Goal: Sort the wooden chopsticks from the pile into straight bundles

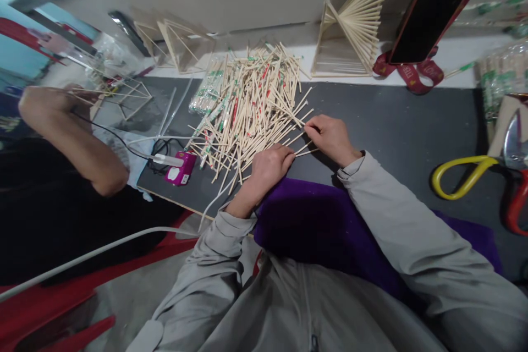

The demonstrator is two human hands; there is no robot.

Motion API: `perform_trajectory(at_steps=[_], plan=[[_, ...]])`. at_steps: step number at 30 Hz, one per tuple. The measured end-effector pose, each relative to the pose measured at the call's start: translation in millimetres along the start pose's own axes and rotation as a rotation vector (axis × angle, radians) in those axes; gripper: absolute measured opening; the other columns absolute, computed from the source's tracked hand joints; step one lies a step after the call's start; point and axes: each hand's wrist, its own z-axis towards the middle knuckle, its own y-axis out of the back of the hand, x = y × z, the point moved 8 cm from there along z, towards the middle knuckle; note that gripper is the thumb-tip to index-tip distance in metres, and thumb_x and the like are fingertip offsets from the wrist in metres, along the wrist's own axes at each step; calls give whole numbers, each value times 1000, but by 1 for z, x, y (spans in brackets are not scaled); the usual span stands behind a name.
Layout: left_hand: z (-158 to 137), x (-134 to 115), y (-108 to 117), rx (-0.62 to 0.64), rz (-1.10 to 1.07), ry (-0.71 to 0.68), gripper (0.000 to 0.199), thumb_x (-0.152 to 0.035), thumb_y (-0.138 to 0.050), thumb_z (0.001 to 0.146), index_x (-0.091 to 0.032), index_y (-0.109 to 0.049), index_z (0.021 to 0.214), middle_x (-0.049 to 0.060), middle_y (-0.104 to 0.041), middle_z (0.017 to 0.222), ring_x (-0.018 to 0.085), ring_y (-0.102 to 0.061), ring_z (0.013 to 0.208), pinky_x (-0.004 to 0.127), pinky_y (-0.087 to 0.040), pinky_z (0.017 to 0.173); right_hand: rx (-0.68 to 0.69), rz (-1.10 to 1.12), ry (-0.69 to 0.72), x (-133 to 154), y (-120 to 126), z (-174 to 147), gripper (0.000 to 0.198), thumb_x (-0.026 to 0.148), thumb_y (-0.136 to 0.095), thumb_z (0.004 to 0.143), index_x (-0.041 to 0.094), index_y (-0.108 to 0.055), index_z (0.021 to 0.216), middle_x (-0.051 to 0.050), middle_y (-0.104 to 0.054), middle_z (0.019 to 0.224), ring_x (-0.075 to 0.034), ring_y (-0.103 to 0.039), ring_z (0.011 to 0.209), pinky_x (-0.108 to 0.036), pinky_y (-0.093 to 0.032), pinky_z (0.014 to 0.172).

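Observation:
A heap of thin wooden sticks (264, 104), some with red or green markings, spreads over the dark tabletop. At its near edge, my left hand (270, 168) is closed on a few sticks (305, 149), whose ends jut out to the right past the thumb. Its far fingers are partly hidden. My right hand (329, 135) pinches the end of a wooden stick (295, 119) between thumb and fingertips, at the heap's right side. Just below both hands lies purple cloth (309, 214).
Stick frames, one a twisted fan shape (355, 27), stand along the wall. Scissors with yellow and red handles (466, 176) lie at right. A purple power adapter (181, 169) with cables sits left. Another person's arm (74, 132) reaches over a stick frame (132, 100). Wrapped stick packs (505, 77) lie far right.

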Motion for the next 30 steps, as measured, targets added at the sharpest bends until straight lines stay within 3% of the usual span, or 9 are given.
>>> perform_trajectory(at_steps=[3, 6, 9, 15, 19, 22, 26, 30], plan=[[19, 3, 6, -63, -1, 21, 32, -32, -44, 101, -22, -72, 114, 6, -73, 110, 19, -67, 98, 30, -46, 78, 31, -58, 13, 0, -4, -2, 19, 24, -56, 93, 18, -71, 82, -7, -69, 86, -19, -59, 79, -31, -36, 70], [42, 3, 8, -127, 77, 37, 37, -32, -38, 103, -22, -69, 120, 8, -71, 115, 20, -67, 93, 31, -44, 69, 42, -66, 13, -1, -5, -2, 19, 23, -56, 93, 18, -70, 82, -7, -68, 85, -19, -58, 80, -31, -37, 71], [56, 0, 0, -106, 175, 19, 39, -33, -35, 104, -23, -72, 114, 9, -70, 110, 20, -66, 84, 32, -40, 61, 42, -67, 6, -3, -4, -1, 19, 23, -55, 93, 18, -69, 81, -7, -67, 84, -19, -58, 79, -31, -37, 71], [49, -14, -3, -123, 243, -67, 37, -30, -36, 103, -20, -72, 104, 8, -70, 103, 21, -66, 87, 34, -36, 61, 42, -47, 10, -3, -5, 1, 19, 21, -55, 91, 16, -70, 81, -7, -68, 84, -19, -59, 79, -31, -37, 71], [44, -16, -3, -107, 150, -64, 37, -35, -39, 103, -20, -73, 100, 8, -70, 105, 20, -66, 84, 34, -37, 60, 27, -39, 8, -3, -3, 1, 19, 19, -56, 91, 15, -71, 81, -7, -69, 84, -19, -60, 79, -30, -38, 71], [40, -9, 6, -161, 72, -73, 31, -34, -45, 101, -21, -73, 102, 7, -71, 106, 20, -66, 93, 32, -43, 68, 18, -29, -1, -4, -2, 1, 19, 20, -56, 91, 16, -72, 81, -7, -69, 84, -19, -61, 80, -30, -39, 73], [44, 17, 30, -288, 16, 105, 31, -34, -48, 98, -18, -70, 114, 11, -70, 115, 22, -65, 103, 32, -45, 81, 10, -5, -11, -7, -2, 2, 20, 21, -55, 92, 17, -72, 83, -7, -70, 87, -19, -61, 83, -30, -41, 74], [66, 25, 32, -166, -27, 270, 55, -55, -39, 98, -12, -74, 98, 17, -74, 97, 26, -67, 92, 37, -44, 82, 1, 4, 1, -7, -2, 3, 18, 20, -56, 91, 17, -71, 81, -7, -69, 85, -19, -61, 80, -30, -41, 74]])
